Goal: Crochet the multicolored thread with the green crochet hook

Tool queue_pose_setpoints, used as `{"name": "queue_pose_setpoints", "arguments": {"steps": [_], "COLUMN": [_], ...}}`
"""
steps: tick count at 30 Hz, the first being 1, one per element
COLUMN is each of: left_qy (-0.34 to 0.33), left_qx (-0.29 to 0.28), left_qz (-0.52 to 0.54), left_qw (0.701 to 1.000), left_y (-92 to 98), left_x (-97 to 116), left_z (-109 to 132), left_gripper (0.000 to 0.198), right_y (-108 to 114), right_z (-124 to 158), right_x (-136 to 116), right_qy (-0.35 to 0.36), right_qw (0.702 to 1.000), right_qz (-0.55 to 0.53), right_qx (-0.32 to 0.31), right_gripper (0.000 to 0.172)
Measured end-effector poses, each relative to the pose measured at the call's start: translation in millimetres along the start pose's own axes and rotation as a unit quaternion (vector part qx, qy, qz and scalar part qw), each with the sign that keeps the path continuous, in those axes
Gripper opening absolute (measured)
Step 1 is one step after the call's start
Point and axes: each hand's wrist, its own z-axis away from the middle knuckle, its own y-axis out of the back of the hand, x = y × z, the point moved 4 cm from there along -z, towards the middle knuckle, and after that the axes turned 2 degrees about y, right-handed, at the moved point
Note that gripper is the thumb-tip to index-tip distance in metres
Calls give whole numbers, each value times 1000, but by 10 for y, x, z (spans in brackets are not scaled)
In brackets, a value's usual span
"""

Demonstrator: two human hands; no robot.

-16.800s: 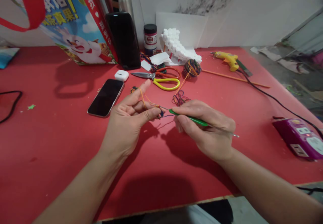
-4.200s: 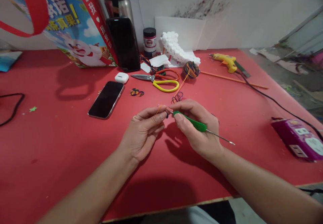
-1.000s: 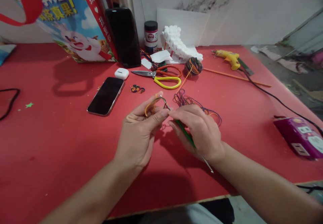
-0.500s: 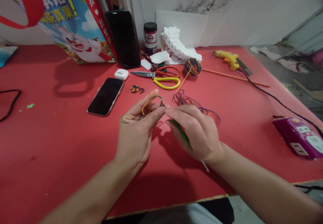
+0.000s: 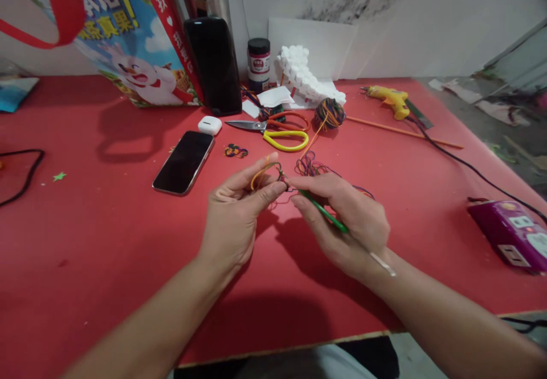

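Between the thumb and fingers of my left hand (image 5: pixel 235 214) a small loop of multicoloured yarn (image 5: pixel 260 174) is pinched, an orange stretch of it running over the index finger. My right hand (image 5: pixel 346 219) is closed round a crochet hook (image 5: pixel 327 212) with a green grip, its pale rear end sticking out past the wrist side. The hook's front tip meets the yarn at my left fingertips, where fingers partly hide it. Loose yarn strands (image 5: pixel 311 165) lie behind my right hand and lead to a yarn ball (image 5: pixel 330 113).
Scissors (image 5: pixel 285 141), a small crocheted piece (image 5: pixel 236 150), a phone (image 5: pixel 183 162) and a white earbud case (image 5: pixel 209 125) lie beyond my hands. Farther back stand a black phone (image 5: pixel 213 65), a jar (image 5: pixel 258 65) and a gift bag (image 5: pixel 141 54). To the right are a glue gun (image 5: pixel 388 101) and a purple power box (image 5: pixel 510 233).
My right hand has turned, so the hook lies flatter and its rear end points farther right. The yarn at my left fingertips has shifted slightly. The whole view has moved a little.
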Motion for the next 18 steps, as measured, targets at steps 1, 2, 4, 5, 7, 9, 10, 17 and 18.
{"name": "queue_pose_setpoints", "arguments": {"steps": [1, 2, 4, 5, 7, 9, 10, 17, 18], "left_qy": [6, 12, 21, 24, 29, 30, 28, 8, 7], "left_qx": [-3, -7, -15, -20, -32, -42, -47, -62, -62], "left_qz": [-1, -2, -2, -3, -8, -16, -21, -43, -45], "left_qw": [1000, 1000, 1000, 999, 999, 999, 998, 997, 997], "left_y": [3, 5, 8, 9, 13, 21, 25, 33, 35], "left_x": [-1, -3, -7, -10, -18, -25, -27, -27, -25], "left_z": [-10, -18, -24, -24, -22, -21, -22, -33, -31], "left_gripper": [43, 43, 44, 43, 41, 39, 39, 32, 31], "right_y": [26, 49, 79, 89, 106, 126, 137, 193, 202], "right_z": [-4, -7, -9, -8, -9, -17, -24, -37, -39], "right_x": [23, 51, 112, 142, 188, 209, 212, 262, 275], "right_qy": [-32, -65, -130, -162, -214, -242, -248, -288, -291], "right_qw": [999, 996, 984, 975, 956, 942, 937, 911, 910], "right_qz": [-30, -61, -121, -149, -198, -232, -245, -293, -295], "right_qx": [10, 17, 16, 11, 6, 9, 12, 23, 22], "right_gripper": [18, 16, 13, 12, 11, 10, 10, 5, 5]}}
